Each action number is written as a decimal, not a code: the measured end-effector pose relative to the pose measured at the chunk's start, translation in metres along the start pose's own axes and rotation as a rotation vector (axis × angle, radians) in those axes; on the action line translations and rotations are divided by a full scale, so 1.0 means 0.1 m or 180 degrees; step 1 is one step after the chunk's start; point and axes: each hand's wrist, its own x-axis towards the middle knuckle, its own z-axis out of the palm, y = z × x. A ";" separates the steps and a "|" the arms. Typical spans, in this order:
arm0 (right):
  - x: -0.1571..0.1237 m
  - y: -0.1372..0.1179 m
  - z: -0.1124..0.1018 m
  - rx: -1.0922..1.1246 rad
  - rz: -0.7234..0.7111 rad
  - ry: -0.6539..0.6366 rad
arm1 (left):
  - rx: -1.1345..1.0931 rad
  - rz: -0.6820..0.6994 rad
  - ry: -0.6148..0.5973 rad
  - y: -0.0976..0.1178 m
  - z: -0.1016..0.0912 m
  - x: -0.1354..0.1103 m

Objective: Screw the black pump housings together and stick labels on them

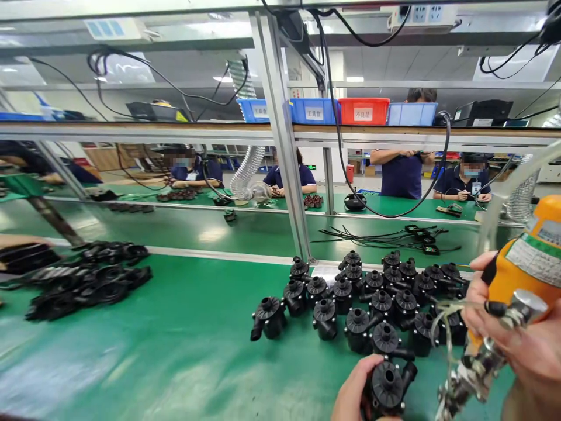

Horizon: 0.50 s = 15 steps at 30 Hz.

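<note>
At the bottom edge, my left hand (pixel 353 390) is closed around a black plastic pump (pixel 389 386), its round spout facing up and a side pipe pointing right. My right hand (pixel 521 345) grips an orange electric screwdriver (pixel 532 263) with a metal front end and thin clear tubing. The screwdriver slants down to the left, and its metal end (pixel 458 389) is beside the held pump, apart from it in this view. The lowest part of its tip is cut off by the frame. Just behind the hands stand several similar black pumps (pixel 358 327) on the green mat.
Black ring-shaped parts (pixel 100 278) are heaped on the green mat (pixel 197 339) at left. Black cables with small boards (pixel 421 237) lie beyond a metal post (pixel 284 146). Blue bins (pixel 313 111) and a red bin (pixel 363 111) sit on the shelf. Several co-workers (pixel 398 172) are at the opposite bench.
</note>
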 end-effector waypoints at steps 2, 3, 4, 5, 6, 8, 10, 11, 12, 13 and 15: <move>-0.06 0.01 0.16 0.0654 0.0119 -0.0478 | 0.0089 0.0178 0.0014 -0.04 0.01 0.03; -0.08 0.01 0.28 0.0981 0.0167 -0.0531 | 0.0139 0.0300 0.0011 -0.06 0.01 0.04; -0.10 0.01 0.40 0.1229 0.0180 -0.0468 | 0.0193 0.0418 0.0009 -0.08 0.01 0.06; -0.11 0.00 0.53 0.1357 0.0198 -0.0364 | 0.0249 0.0513 0.0013 -0.09 0.02 0.08; -0.12 0.01 0.63 0.1387 0.0208 -0.0289 | 0.0298 0.0573 0.0021 -0.09 0.02 0.09; -0.12 0.02 0.77 0.1276 0.0221 -0.0203 | 0.0334 0.0590 0.0011 -0.07 0.03 0.10; -0.11 0.04 0.81 0.1190 0.0265 -0.0167 | 0.0295 0.0583 -0.0023 -0.02 0.03 0.09; -0.11 0.05 0.81 0.1181 0.0305 -0.0144 | 0.0273 0.0581 -0.0037 0.01 0.02 0.08; -0.11 0.06 0.81 0.1190 0.0345 -0.0119 | 0.0258 0.0569 -0.0040 0.04 0.02 0.07; -0.11 0.06 0.80 0.1206 0.0372 -0.0111 | 0.0251 0.0543 -0.0035 0.06 0.01 0.06; -0.11 0.06 0.79 0.1227 0.0347 -0.0169 | 0.0256 0.0494 -0.0017 0.07 0.00 0.04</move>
